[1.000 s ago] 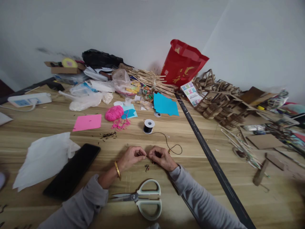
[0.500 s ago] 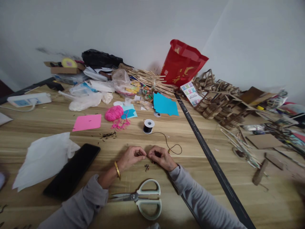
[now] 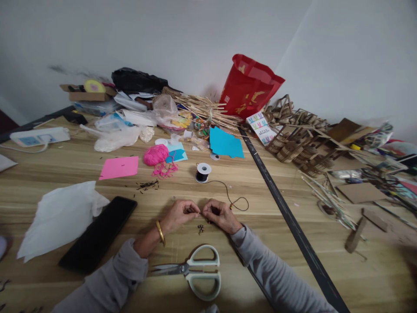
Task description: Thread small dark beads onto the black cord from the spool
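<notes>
My left hand point(image 3: 181, 213), with a gold bangle at its wrist, is closed in a pinch; what lies between its fingertips is too small to make out. Close beside it, fingertips almost touching, my right hand point(image 3: 220, 215) pinches the thin black cord point(image 3: 224, 186). That cord runs from a white-rimmed spool point(image 3: 203, 173), loops round and goes in at the right hand, where a small golden bead point(image 3: 231, 206) sits on it. Several small dark beads point(image 3: 201, 228) lie just below the hands. Scissors point(image 3: 195, 270) with pale handles rest nearer me, blades pointing left.
To the left lie a black phone-like slab point(image 3: 99, 234), white sheets point(image 3: 61, 217), pink paper point(image 3: 119, 167) and short dark pieces point(image 3: 148, 185). Pink yarn point(image 3: 156, 154), blue paper point(image 3: 226, 142) and a red bag point(image 3: 249, 89) are farther back. Small woven baskets point(image 3: 293, 150) crowd the right.
Both hands stay nearly in the same place, fingertips together, with only a slight shift of the fingers. The spool, beads and scissors have not moved.
</notes>
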Available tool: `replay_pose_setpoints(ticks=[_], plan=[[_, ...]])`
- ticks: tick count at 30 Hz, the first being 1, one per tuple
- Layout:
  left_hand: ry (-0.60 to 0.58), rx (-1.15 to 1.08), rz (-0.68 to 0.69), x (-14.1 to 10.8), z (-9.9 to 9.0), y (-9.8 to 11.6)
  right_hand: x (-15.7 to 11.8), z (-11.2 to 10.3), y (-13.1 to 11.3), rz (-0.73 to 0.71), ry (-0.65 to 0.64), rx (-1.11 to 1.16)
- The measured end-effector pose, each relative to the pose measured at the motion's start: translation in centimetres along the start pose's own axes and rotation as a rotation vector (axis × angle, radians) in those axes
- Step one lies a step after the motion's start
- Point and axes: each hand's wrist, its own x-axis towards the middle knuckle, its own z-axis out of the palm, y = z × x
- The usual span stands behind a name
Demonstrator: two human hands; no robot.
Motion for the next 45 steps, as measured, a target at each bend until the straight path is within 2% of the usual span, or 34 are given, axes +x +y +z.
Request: replay_pose_setpoints(ticks=[45], plan=[[0.006,0.012,0.009,-0.02,0.07,0.0,-0.08,-0.2,-0.3,0.008,-0.025,0.052]])
